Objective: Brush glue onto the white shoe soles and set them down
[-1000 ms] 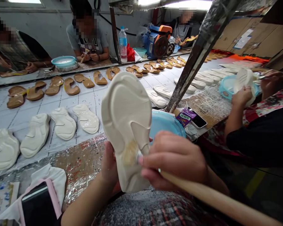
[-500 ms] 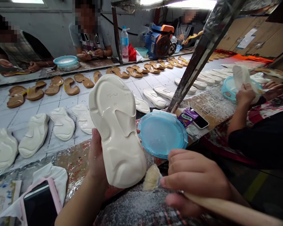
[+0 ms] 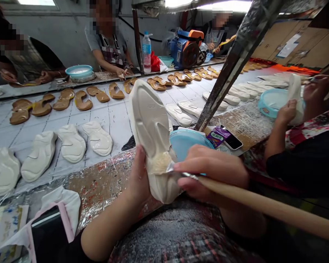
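Note:
My left hand [image 3: 138,175] grips a white moulded shoe sole [image 3: 150,124] from behind, tilted up on edge with its inner face towards me. My right hand [image 3: 210,168] is shut on the long wooden handle of a flat brush [image 3: 263,201]. The pale bristles [image 3: 161,163] press on the lower part of the sole, where a wet, glue-like patch shows. Just beyond my right hand lies a round blue plastic dish [image 3: 186,143], partly hidden by the sole and that hand.
Rows of tan insoles [image 3: 83,100] and white soles [image 3: 71,144] lie on a long white-covered table [image 3: 117,120]. A foil-covered bench edge [image 3: 98,182] runs before me. A phone [image 3: 232,141] lies beyond the dish, and a metal post [image 3: 235,69] rises at right. A co-worker's hands [image 3: 290,111] hold a sole by a blue bowl.
The brush has moved up from below the sole and now presses on it. My left hand has turned the sole from flat-on to a steeper, edge-on tilt.

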The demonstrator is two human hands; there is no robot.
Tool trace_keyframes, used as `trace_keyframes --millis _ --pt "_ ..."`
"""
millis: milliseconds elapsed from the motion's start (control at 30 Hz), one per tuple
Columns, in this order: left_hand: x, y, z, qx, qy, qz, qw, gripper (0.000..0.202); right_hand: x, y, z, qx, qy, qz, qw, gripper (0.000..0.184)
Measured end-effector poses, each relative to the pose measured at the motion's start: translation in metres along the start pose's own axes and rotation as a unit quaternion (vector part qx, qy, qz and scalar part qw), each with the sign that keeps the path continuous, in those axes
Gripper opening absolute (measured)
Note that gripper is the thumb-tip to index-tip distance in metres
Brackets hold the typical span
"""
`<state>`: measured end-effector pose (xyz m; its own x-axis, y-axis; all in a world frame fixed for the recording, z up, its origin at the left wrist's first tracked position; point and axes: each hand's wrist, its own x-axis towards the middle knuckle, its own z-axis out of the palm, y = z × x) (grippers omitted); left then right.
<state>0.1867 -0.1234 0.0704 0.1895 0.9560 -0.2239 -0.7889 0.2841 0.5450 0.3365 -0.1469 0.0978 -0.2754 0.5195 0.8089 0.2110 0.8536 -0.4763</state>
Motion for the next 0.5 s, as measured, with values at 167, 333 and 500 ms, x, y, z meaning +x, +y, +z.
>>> trace_keyframes --millis 167,333,500 --pt "0.003 0.006 0.005 0.008 0.073 0.049 0.996 0.063 -0.016 -0.006 0.008 -0.008 -0.085 -0.077 0.993 0.035" --pt "0.009 0.013 0.003 0.009 0.063 0.090 0.994 0.064 -0.024 0.004 0.000 0.021 -0.015 -0.001 1.000 0.025" --pt "0.016 0.014 -0.012 0.030 0.066 0.055 0.996 0.052 -0.029 0.011 -0.007 0.046 -0.066 -0.021 0.997 0.031"
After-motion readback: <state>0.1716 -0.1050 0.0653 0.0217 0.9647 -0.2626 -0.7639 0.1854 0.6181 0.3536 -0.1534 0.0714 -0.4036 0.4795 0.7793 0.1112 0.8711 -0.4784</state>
